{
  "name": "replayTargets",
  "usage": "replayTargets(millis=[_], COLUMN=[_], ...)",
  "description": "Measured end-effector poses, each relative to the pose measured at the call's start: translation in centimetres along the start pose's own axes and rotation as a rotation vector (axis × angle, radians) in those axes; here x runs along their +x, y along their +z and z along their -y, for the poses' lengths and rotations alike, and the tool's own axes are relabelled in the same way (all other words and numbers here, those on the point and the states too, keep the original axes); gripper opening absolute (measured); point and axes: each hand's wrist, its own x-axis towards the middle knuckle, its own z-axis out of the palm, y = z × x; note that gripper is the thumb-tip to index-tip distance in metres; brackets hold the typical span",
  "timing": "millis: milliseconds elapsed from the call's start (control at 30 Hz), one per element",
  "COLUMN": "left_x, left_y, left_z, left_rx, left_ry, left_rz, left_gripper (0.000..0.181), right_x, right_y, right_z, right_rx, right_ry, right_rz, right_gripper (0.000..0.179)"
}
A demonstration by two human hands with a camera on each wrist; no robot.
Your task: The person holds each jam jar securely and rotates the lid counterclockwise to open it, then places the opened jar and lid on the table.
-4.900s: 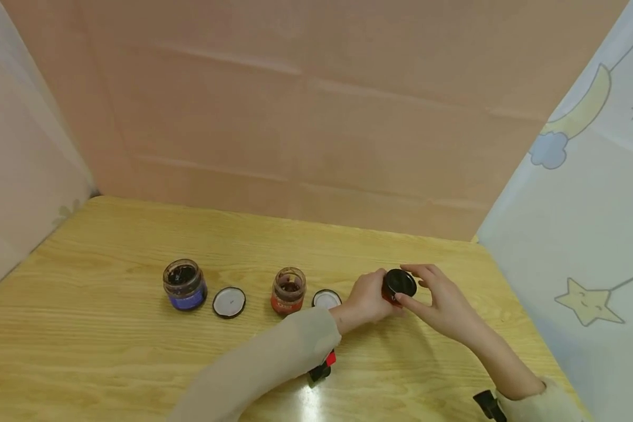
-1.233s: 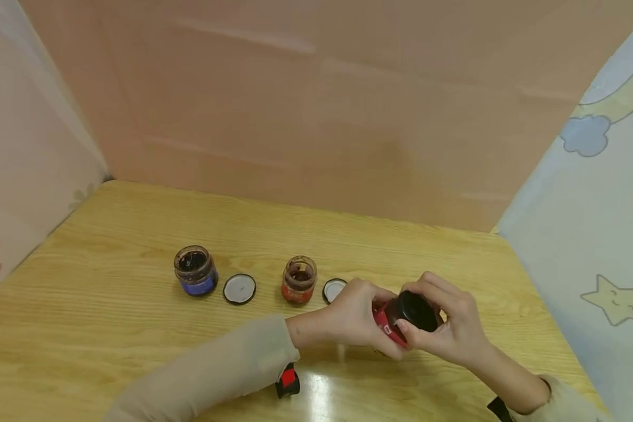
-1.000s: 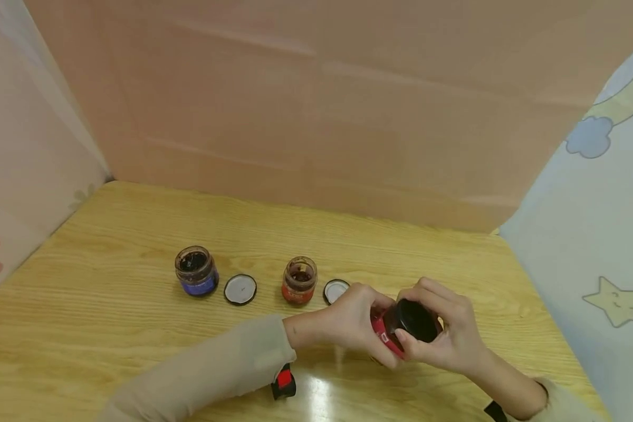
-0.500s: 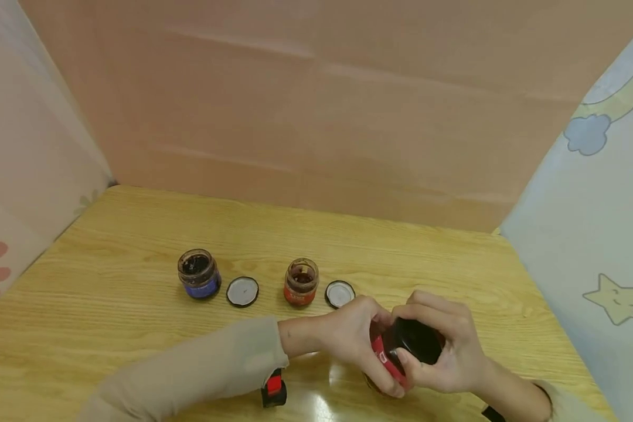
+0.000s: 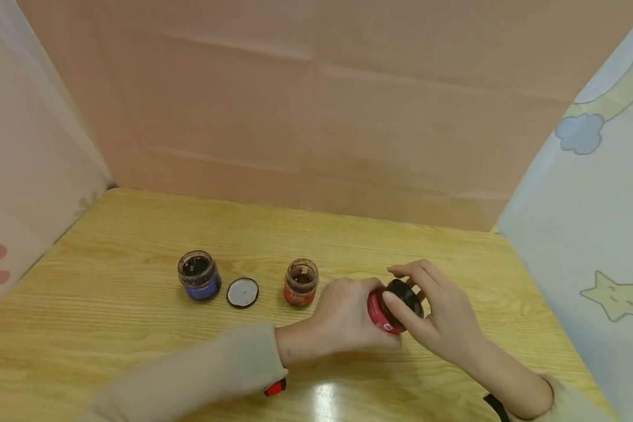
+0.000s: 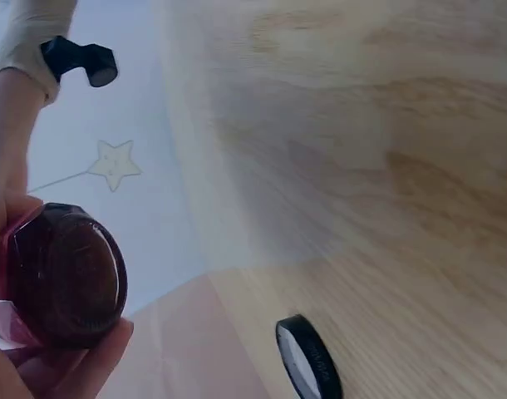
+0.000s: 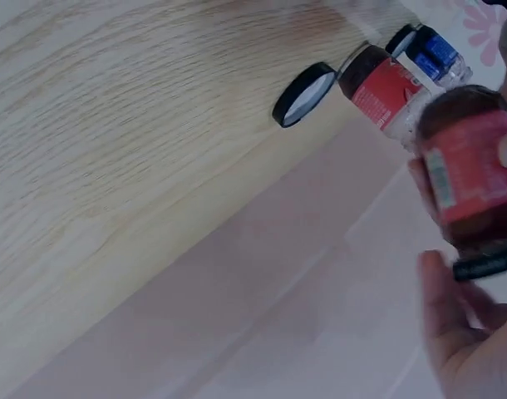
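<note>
My left hand point(image 5: 343, 316) grips a glass jar with a red label point(image 5: 381, 313), holding it tilted above the table. Its black lid point(image 5: 405, 296) is on and faces my right hand point(image 5: 448, 313). That hand's thumb lies against the lid, while the index finger reaches past it, fairly straight and apart from it. Dark contents show through the jar's base point(image 6: 83, 278) in the left wrist view. To the left stands an uncapped jar with an orange-red label point(image 5: 300, 284). A loose lid point(image 7: 305, 94) beside that jar is hidden behind my left hand in the head view.
Further left on the wooden table point(image 5: 137, 351) stands an uncapped jar with a blue label point(image 5: 199, 275), dark stuff inside. Another loose lid point(image 5: 242, 292) lies beside it, pale inside up. A tan backdrop point(image 5: 306, 117) rises behind the table, and a patterned sheet point(image 5: 601, 234) hangs at the right.
The red-labelled jar has risen and moved slightly away from me. My right hand's fingers have loosened from around its lid and spread. My left hand has covered the nearer loose lid.
</note>
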Motion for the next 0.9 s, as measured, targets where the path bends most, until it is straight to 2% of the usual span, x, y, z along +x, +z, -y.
replayTargets(millis=[67, 133, 200, 300, 333, 433, 533, 667, 767, 900], left_x=[0.1, 0.1, 0.3, 0.5, 0.7, 1.0, 1.3, 1.3, 1.3, 1.3], left_y=[0.5, 1.1, 1.6, 2.2, 2.4, 2.8, 3.0, 3.1, 3.0, 2.8], left_z=[0.2, 0.5, 0.6, 0.4, 0.4, 0.4, 0.6, 1.1, 1.4, 1.3], left_rx=[0.071, 0.13, 0.219, 0.296, 0.318, 0.305, 0.294, 0.267, 0.242, 0.161], left_ry=[-0.02, -0.031, -0.021, -0.027, -0.026, -0.052, -0.076, -0.113, -0.121, -0.114], left_rz=[-0.058, -0.096, -0.134, -0.163, -0.175, -0.19, -0.184, -0.15, -0.149, -0.147], left_gripper=[0.04, 0.04, 0.041, 0.044, 0.045, 0.047, 0.048, 0.048, 0.048, 0.049], right_x=[0.0, 0.2, 0.3, 0.5, 0.5, 0.6, 0.8, 0.8, 0.7, 0.6], right_y=[0.0, 0.1, 0.4, 1.1, 1.2, 1.4, 1.5, 2.0, 2.6, 3.1], right_z=[0.0, 0.1, 0.1, 0.0, -0.1, -0.4, -0.6, -0.8, -1.3, -2.0], right_rx=[-0.091, -0.17, -0.233, -0.326, -0.35, -0.412, -0.45, -0.408, -0.296, -0.174], right_ry=[0.158, 0.267, 0.323, 0.341, 0.339, 0.336, 0.344, 0.344, 0.263, 0.08], right_rz=[0.065, 0.132, 0.176, 0.182, 0.167, 0.125, 0.124, 0.136, 0.061, -0.115], right_gripper=[0.021, 0.019, 0.025, 0.032, 0.033, 0.034, 0.037, 0.037, 0.026, 0.015])
